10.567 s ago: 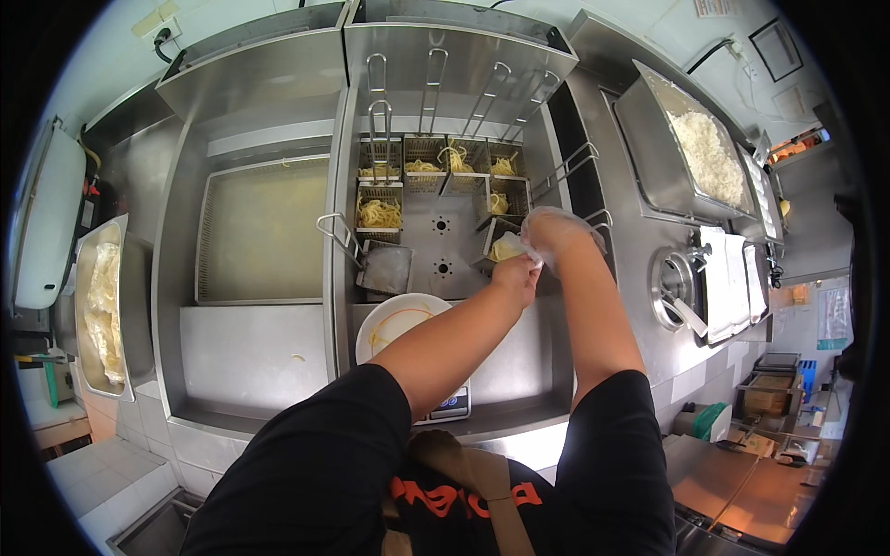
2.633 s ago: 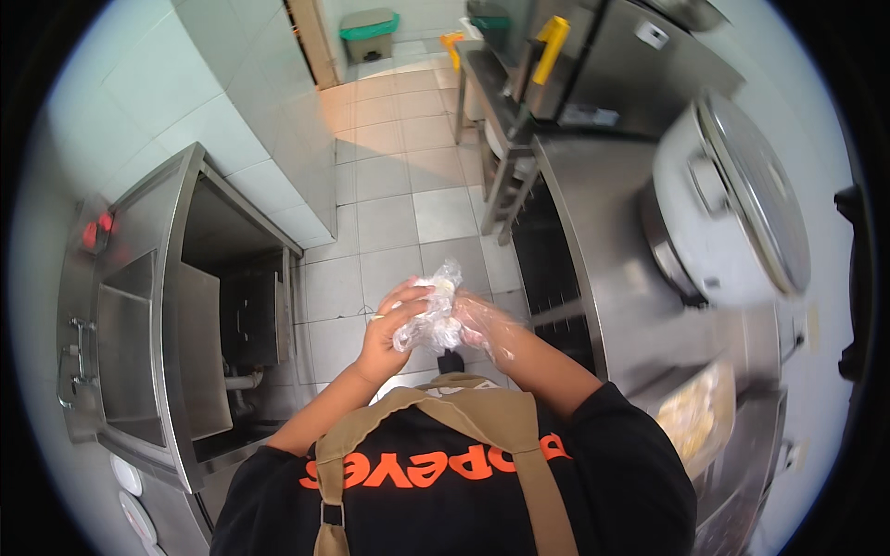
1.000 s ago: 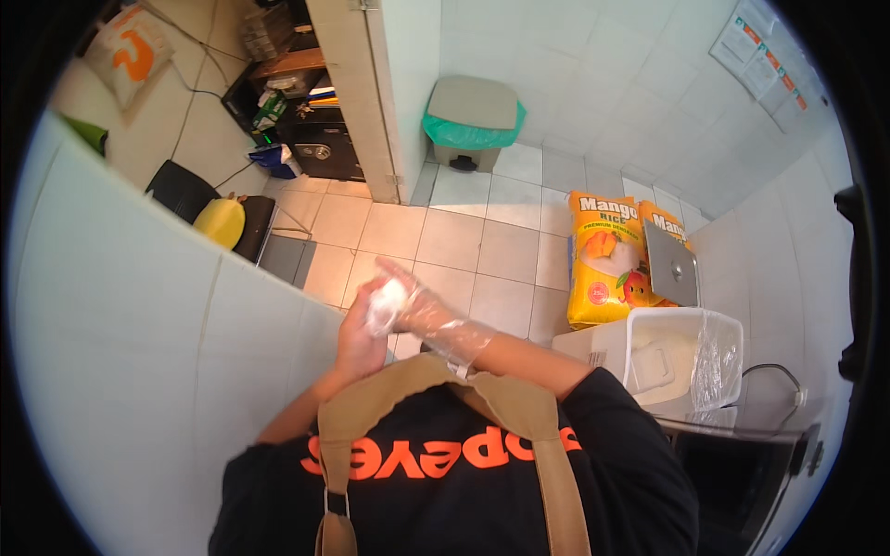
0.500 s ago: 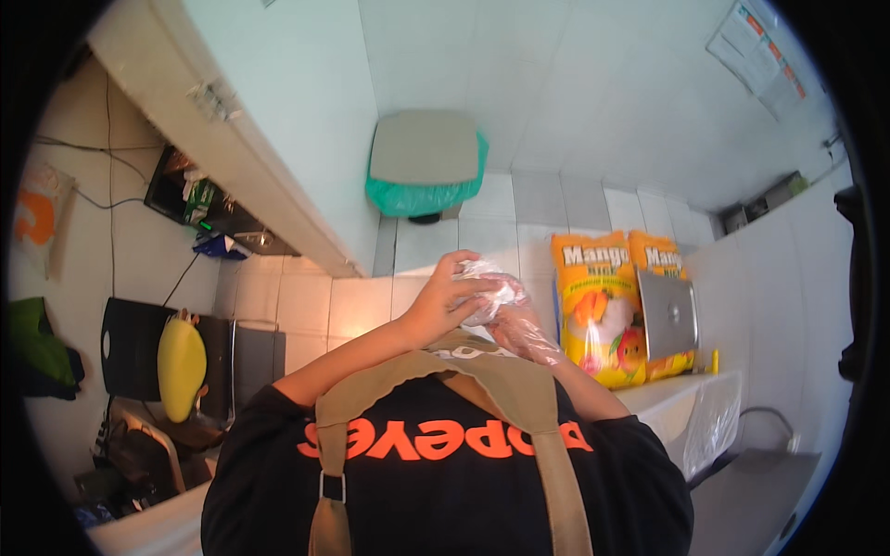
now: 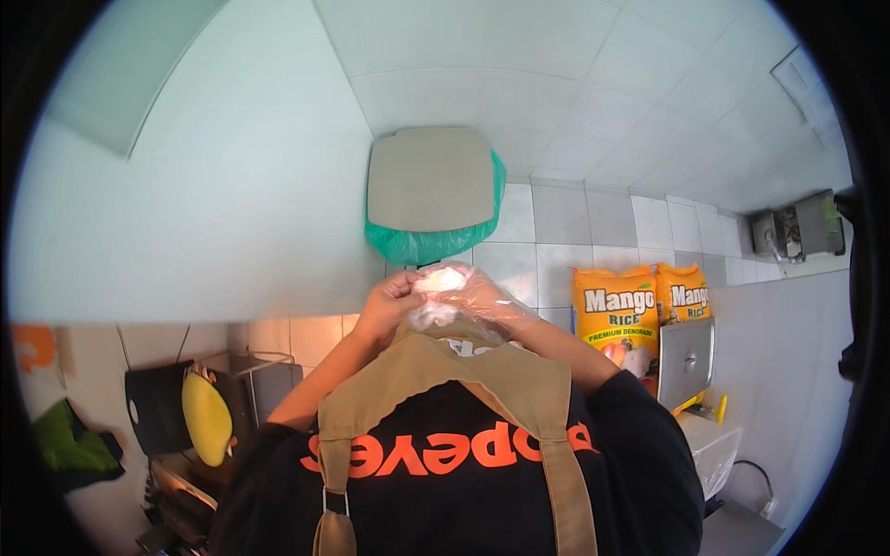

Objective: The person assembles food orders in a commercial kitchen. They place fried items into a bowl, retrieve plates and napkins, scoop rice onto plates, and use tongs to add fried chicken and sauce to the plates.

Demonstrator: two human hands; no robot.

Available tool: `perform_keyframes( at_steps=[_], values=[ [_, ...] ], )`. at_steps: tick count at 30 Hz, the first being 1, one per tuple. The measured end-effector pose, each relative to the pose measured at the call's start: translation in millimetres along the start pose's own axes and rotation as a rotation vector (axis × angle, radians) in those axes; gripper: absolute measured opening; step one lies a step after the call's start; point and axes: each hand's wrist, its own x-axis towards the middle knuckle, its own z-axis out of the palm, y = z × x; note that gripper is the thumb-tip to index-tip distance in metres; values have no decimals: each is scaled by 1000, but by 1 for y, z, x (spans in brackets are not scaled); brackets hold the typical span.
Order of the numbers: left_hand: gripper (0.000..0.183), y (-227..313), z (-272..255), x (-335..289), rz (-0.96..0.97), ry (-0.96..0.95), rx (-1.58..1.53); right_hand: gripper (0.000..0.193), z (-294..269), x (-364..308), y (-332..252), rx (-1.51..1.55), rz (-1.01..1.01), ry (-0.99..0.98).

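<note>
In front of my apron bib, both hands meet around a white crumpled wad (image 5: 443, 280) with clear plastic about it. A thin clear plastic glove covers my right hand (image 5: 484, 295), whose fingers curl around the wad. My left hand (image 5: 393, 302) is bare and closed, its fingertips pinching the near side of the wad and plastic. Whether the wad is tissue or bunched plastic, I cannot tell. Just beyond my hands stands a bin with a grey lid (image 5: 432, 178) and a green liner bag (image 5: 415, 245) showing around its rim.
Orange and yellow rice sacks (image 5: 616, 310) stand at the right, with a metal lid or tray (image 5: 688, 360) leaning on them. A pale wall (image 5: 232, 167) rises close on the left. At lower left is a dark chair with a yellow cushion (image 5: 206, 417).
My view has shifted closer to the bin, and the wall now fills more of the left. My left hand has gone from wrapping over the wad to pinching its side.
</note>
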Motion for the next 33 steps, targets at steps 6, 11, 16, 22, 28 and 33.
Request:
perform_keyframes(
  at_steps=[6, 11, 16, 22, 28, 33],
  values=[
    [20, 43, -50, 148, -152, 125, 271, 41, -115, 48, 54, 147, 155, 480],
    [15, 85, -92, 261, -41, 420, 51, 39, -190, 34, 112, 587, 206, 836],
    [13, 141, -81, 316, 237, 23, 32, 40, -221, 83, 135, 205, 259, 675],
    [11, 164, -45, 345, 257, -222, 39, 49, -210, 215, 98, 540, 339, 642],
    [12, 155, -37, 338, 296, -237, 91, 49, -204, 256, 96, 1234, 194, 887],
    [9, 142, -14, 299, 264, -39, 0, 47, -205, 135, 152, 1019, 33, 1039]
  ],
)
